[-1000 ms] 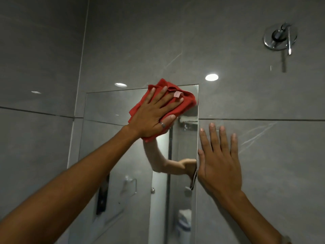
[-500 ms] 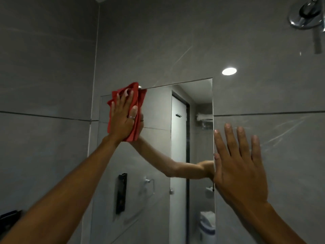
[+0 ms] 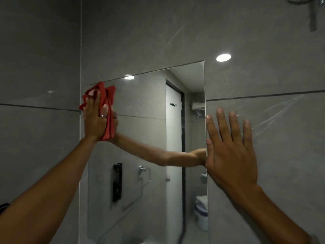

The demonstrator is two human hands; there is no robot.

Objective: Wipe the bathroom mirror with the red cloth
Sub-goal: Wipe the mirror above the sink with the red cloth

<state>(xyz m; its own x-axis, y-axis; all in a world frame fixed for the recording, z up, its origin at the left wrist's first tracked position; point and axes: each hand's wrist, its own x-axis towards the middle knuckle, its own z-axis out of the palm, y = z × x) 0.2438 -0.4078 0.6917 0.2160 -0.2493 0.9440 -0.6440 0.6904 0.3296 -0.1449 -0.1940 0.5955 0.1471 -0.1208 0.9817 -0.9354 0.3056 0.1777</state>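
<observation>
The frameless bathroom mirror (image 3: 146,106) is set flat into the grey tiled wall. My left hand (image 3: 94,120) presses the crumpled red cloth (image 3: 107,97) flat against the mirror's upper left corner, with the cloth's edge reaching past the mirror onto the tile. My right hand (image 3: 230,152) lies flat with fingers spread on the wall just right of the mirror's right edge, holding nothing. The mirror reflects my left forearm, a white door and a towel holder.
Grey wall tiles (image 3: 263,67) surround the mirror, with a corner joint at the left. A chrome shower fitting (image 3: 311,7) sticks out at the top right. A ceiling light reflects on the tile (image 3: 223,57).
My left hand has swept the cloth leftwards along the top of the mirror, from its right corner to its left corner. My right hand has stayed flat on the wall.
</observation>
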